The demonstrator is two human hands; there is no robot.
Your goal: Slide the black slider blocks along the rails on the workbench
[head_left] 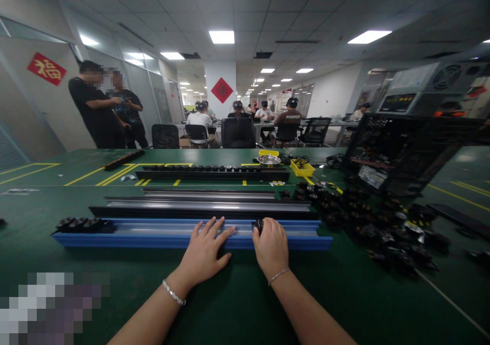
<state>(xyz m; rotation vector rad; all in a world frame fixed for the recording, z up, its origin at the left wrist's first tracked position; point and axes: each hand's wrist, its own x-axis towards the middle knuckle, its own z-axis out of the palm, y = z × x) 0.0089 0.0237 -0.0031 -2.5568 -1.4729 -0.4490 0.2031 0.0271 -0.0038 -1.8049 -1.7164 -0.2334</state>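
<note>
A long blue channel-shaped rail [153,241] lies across the green table in front of me. My left hand [204,250] rests on its middle with the fingers spread, holding nothing. Farther right, my right hand [272,245] is closed around a small black part [259,226] at the rail's channel; the fingers hide most of it. Several similar black parts [82,225] sit in a row at the rail's left end. Behind the blue rail lie black rails [206,212] with shiny inner strips.
Loose black parts [398,227] are heaped at the right, near an open computer case [375,153]. Farther back are a black rail [214,174] with a row of parts, a yellow bin [302,168] and a metal dish [269,159]. Several people are in the background.
</note>
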